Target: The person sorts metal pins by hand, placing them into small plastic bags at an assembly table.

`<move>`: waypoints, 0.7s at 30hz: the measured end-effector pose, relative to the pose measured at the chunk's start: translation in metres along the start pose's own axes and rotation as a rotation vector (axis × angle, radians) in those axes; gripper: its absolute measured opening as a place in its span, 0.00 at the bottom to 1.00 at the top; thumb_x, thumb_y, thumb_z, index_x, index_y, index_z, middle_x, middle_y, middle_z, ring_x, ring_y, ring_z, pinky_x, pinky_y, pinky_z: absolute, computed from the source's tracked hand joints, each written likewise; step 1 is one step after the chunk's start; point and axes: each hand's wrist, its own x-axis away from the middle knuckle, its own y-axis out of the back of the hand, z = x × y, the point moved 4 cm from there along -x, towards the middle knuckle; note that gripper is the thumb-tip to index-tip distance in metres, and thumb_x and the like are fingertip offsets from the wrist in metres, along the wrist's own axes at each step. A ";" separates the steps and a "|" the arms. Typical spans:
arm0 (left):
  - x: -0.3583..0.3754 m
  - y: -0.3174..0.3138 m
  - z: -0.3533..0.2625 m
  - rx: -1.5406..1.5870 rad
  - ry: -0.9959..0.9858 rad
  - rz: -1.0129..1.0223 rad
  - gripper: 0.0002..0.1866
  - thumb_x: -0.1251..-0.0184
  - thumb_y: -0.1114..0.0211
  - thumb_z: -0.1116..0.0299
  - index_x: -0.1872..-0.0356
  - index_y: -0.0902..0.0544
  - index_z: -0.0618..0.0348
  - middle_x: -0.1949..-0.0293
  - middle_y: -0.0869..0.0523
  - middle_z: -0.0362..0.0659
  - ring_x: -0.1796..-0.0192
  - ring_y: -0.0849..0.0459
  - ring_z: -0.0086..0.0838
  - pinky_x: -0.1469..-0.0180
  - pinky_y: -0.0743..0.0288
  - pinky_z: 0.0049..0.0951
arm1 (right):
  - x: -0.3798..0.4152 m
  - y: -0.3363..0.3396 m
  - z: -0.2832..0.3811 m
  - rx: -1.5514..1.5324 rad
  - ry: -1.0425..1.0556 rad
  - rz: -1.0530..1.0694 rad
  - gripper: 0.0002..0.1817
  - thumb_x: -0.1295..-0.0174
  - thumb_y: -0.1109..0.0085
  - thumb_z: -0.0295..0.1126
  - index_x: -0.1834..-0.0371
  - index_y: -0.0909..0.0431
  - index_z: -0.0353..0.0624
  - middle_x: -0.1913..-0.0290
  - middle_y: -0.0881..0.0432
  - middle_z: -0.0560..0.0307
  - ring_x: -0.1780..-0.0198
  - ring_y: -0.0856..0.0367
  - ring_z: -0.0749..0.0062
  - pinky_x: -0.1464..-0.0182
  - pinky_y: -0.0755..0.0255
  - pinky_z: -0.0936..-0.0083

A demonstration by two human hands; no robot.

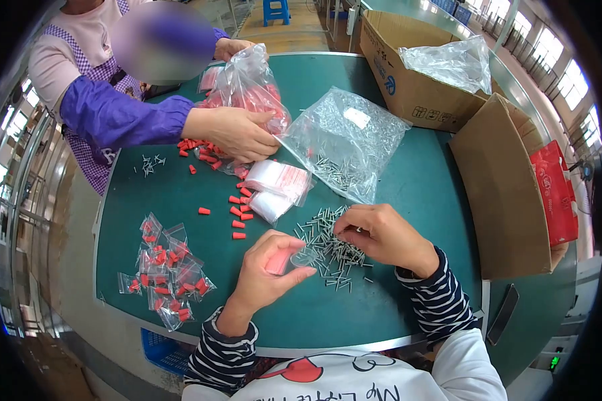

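My left hand [266, 269] is curled around small clear zip bags [278, 261]; one bag gapes toward the metal pile. My right hand [373, 230] has its fingertips pinched together at the right side of a heap of small silver screw-like pins [324, 244]; whatever is between them is hidden. Just beyond the heap lie packs of small zip bags [277, 180]. Loose red tapered plugs [238, 224] are scattered left of those packs. Nearer me at the left, a pile of small bags [170, 271] shows red plugs inside.
Across the table, a co-worker's hand [237, 130] grips a large bag of red plugs [247, 90]. Beside it lies a big clear bag of metal pins [348, 144]. Cardboard boxes [508, 200] line the right side. A few pins [150, 164] lie far left.
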 end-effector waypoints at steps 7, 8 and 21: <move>-0.001 -0.005 0.000 0.001 0.011 -0.005 0.24 0.55 0.17 0.74 0.55 0.18 0.62 0.58 0.19 0.41 0.58 0.20 0.25 0.54 0.24 0.25 | -0.002 0.001 0.012 -0.344 -0.072 -0.045 0.07 0.40 0.34 0.23 0.59 0.16 0.37 0.64 0.14 0.55 0.64 0.15 0.71 0.62 0.23 0.74; -0.001 -0.005 0.000 0.009 0.011 -0.008 0.24 0.55 0.17 0.74 0.55 0.18 0.62 0.58 0.19 0.41 0.57 0.20 0.25 0.54 0.24 0.25 | -0.002 0.001 0.015 -0.353 -0.053 -0.046 0.07 0.40 0.34 0.23 0.59 0.16 0.37 0.64 0.14 0.56 0.64 0.15 0.71 0.62 0.23 0.74; -0.001 -0.004 -0.005 -0.006 -0.052 -0.021 0.23 0.56 0.18 0.74 0.56 0.18 0.62 0.59 0.19 0.42 0.58 0.19 0.27 0.55 0.24 0.27 | 0.000 -0.005 0.024 -0.123 0.042 -0.123 0.13 0.43 0.35 0.22 0.54 0.19 0.38 0.60 0.18 0.50 0.60 0.16 0.58 0.60 0.22 0.68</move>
